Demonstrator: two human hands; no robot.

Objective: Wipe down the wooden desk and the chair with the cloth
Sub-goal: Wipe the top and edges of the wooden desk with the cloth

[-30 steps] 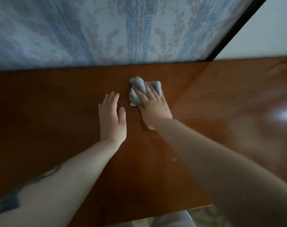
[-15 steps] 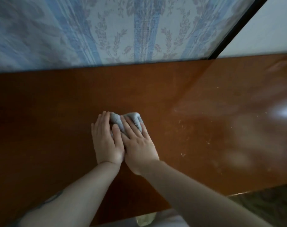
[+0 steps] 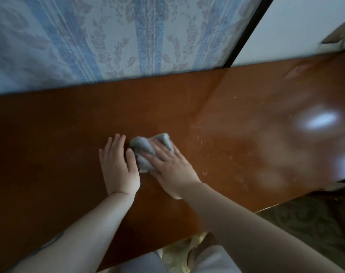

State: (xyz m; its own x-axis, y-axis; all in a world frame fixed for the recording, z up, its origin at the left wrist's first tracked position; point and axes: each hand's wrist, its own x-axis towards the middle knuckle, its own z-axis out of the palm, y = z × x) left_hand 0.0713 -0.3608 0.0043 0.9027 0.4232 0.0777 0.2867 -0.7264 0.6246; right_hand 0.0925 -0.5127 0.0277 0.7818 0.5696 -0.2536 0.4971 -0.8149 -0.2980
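A crumpled grey cloth (image 3: pixel 143 147) lies near the middle of the glossy brown wooden desk (image 3: pixel 49 138). My right hand (image 3: pixel 170 168) lies flat on the cloth with straight fingers, pressing it onto the wood. My left hand (image 3: pixel 118 166) rests flat on the desk just left of the cloth, its thumb touching the cloth's edge. No chair is in view.
Blue floral wallpaper (image 3: pixel 108 40) rises directly behind the desk, with a dark frame (image 3: pixel 246 32) and a pale panel at the right. Small crumbs and smears (image 3: pixel 205 172) dot the desk right of my hands. The desk's front edge (image 3: pixel 266 208) runs above a patterned floor.
The cloth under my right hand was dragged from the far middle of the desk towards me and ended up beside my left hand; both hands have shifted slightly apart since half a second ago.
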